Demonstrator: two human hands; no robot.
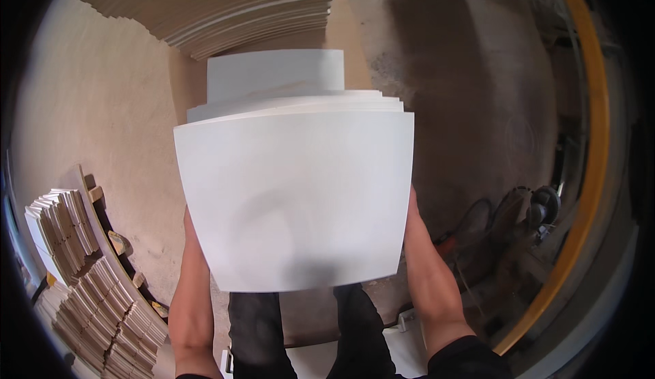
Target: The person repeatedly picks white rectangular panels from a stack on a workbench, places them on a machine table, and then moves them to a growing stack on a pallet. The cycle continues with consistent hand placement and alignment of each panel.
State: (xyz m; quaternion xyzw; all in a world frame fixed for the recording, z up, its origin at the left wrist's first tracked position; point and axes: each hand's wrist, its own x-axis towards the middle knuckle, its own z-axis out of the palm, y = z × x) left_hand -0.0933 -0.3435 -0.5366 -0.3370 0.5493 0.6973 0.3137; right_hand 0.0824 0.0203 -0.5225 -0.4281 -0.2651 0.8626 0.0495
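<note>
The head-worn fisheye camera looked steeply down (the yellow bar (pixel 598 113) bowed along its right rim), close over the white sheets (pixel 300 181) and higher above the floor (pixel 123 126) beyond.

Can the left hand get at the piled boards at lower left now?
Probably not: the left hand is hidden behind the white sheets, apparently holding them; the piled boards lie farther left.

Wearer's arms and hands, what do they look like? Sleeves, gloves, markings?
Left forearm and right forearm are bare and slim, tapering toward the wrists. Black sleeves end near the elbows. No watch, band or marking shows. Hands are hidden, so gloves can't be judged.
</note>
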